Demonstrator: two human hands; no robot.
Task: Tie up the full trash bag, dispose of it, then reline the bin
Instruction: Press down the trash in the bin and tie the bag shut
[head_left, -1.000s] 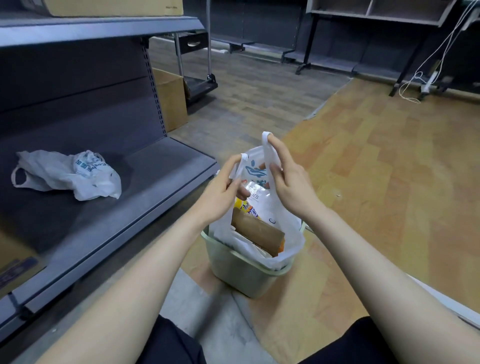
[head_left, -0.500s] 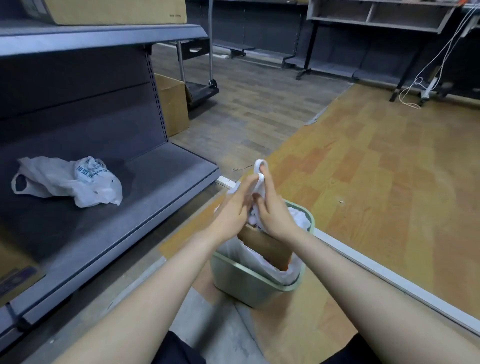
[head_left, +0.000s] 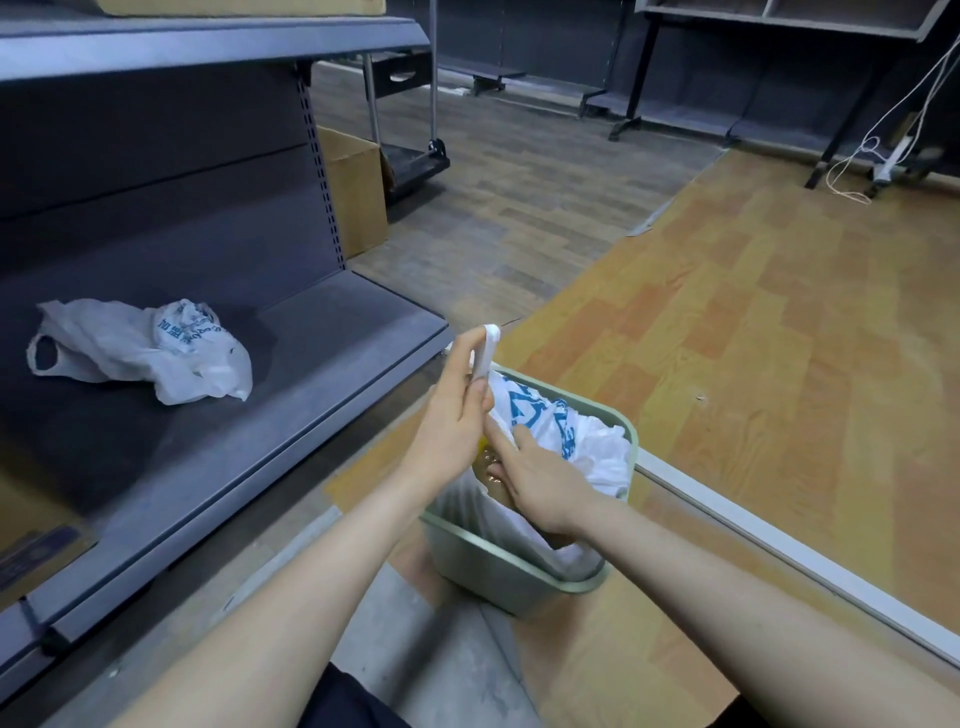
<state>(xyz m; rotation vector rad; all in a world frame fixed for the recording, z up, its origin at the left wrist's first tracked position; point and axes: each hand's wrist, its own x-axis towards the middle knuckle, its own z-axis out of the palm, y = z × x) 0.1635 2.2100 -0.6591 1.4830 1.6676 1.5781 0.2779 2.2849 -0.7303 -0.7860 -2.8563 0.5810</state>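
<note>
A pale green bin (head_left: 483, 561) stands on the floor in front of me. Inside it sits a full white trash bag (head_left: 571, 441) with blue print. My left hand (head_left: 452, 415) holds the bag's handles upright, pinched together above the bin's near left corner. My right hand (head_left: 535, 478) rests lower, over the bin's opening, its fingers pressed into the plastic just below the left hand. Brown and yellow rubbish shows between the two hands. A second, crumpled white plastic bag (head_left: 150, 348) lies on the grey shelf to the left.
A grey metal shelf unit (head_left: 322, 374) runs along my left, its edge close to the bin. A cardboard box (head_left: 358, 192) and a cart (head_left: 415, 156) stand beyond it. A white floor strip (head_left: 779, 551) passes right of the bin. White cables (head_left: 872, 150) lie far right.
The bag has sunk back down into the bin. Both handles are now gathered in my left hand, and my right hand has let go of its handle and dropped onto the bag's plastic.
</note>
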